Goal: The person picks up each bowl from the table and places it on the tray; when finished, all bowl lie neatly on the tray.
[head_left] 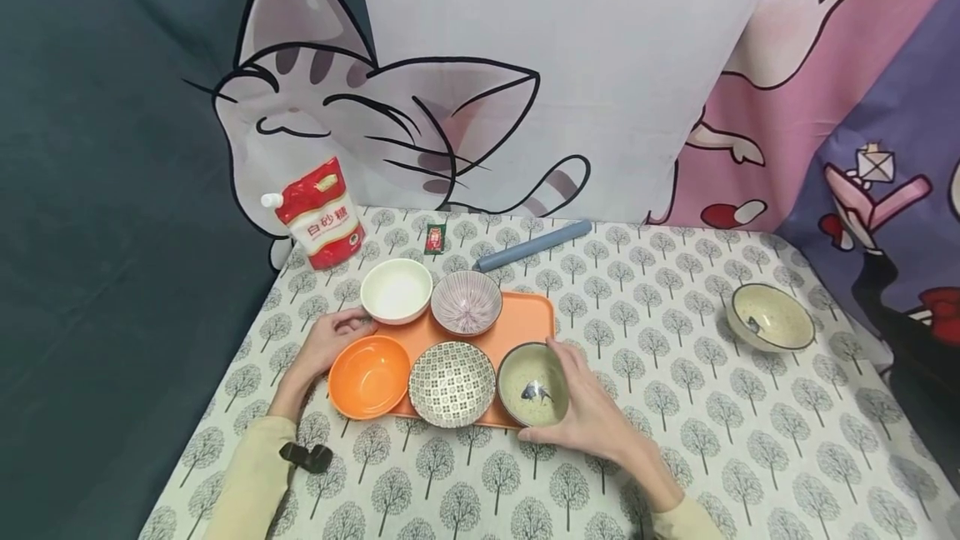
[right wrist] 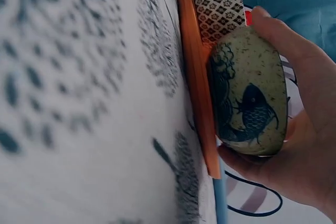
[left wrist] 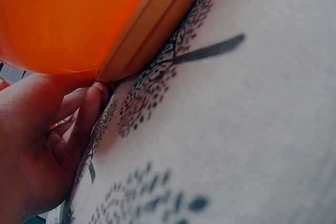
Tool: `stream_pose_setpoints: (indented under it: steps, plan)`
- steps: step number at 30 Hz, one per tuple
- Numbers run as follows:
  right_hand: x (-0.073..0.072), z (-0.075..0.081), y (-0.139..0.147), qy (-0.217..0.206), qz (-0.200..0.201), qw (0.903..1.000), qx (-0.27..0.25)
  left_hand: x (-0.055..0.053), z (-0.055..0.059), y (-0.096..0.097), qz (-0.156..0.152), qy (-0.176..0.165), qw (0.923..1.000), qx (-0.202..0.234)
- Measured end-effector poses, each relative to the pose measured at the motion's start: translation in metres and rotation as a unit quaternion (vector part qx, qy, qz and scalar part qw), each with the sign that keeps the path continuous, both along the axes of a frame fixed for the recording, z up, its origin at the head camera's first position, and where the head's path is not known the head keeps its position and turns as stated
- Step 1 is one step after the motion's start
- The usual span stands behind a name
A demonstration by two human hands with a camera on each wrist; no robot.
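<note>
My right hand grips a greenish bowl with a fish design, thumb at the near side and fingers round the far rim. The right wrist view shows this fish bowl at the end of the orange tray. At the tray's left end, my left hand pinches the edge, as the left wrist view shows its fingertips there. Beside it stand an orange bowl and a white bowl. A patterned bowl and a purple-striped bowl stand on the tray too.
Another greenish bowl stands far right on the tree-print cloth. Behind the tray lie a blue-grey stick and a small green-red packet. A red and white sugar pouch stands at the back left, before the hanging curtain.
</note>
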State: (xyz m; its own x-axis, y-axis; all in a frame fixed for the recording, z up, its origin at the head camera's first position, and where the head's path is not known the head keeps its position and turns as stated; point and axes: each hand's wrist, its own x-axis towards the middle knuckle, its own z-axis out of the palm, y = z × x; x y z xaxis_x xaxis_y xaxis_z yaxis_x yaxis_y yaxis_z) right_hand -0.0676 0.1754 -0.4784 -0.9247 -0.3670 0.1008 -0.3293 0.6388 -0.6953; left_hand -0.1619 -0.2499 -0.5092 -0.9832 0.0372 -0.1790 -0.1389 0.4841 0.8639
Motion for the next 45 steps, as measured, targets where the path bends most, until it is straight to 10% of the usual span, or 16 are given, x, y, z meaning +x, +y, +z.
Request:
stream_pose_setpoints:
  steps: [19,28,38,45]
  plan:
    - [-0.003,0.006,0.021,0.009,-0.009,0.9986,-0.051,-0.003,-0.012,-0.004,0.003,0.004,1.0000,0.008]
    - [-0.017,0.015,0.065,0.125,-0.112,0.9824,-0.081,-0.002,-0.009,-0.003,0.006,-0.002,1.0000,-0.008]
    - [-0.028,0.033,0.117,0.083,-0.259,0.9580,-0.091,-0.002,-0.010,-0.005,0.003,0.002,0.9999,-0.009]
    - [-0.038,0.037,0.155,0.065,-0.368,0.9222,-0.099,-0.002,-0.011,-0.005,0.005,0.002,1.0000,0.001]
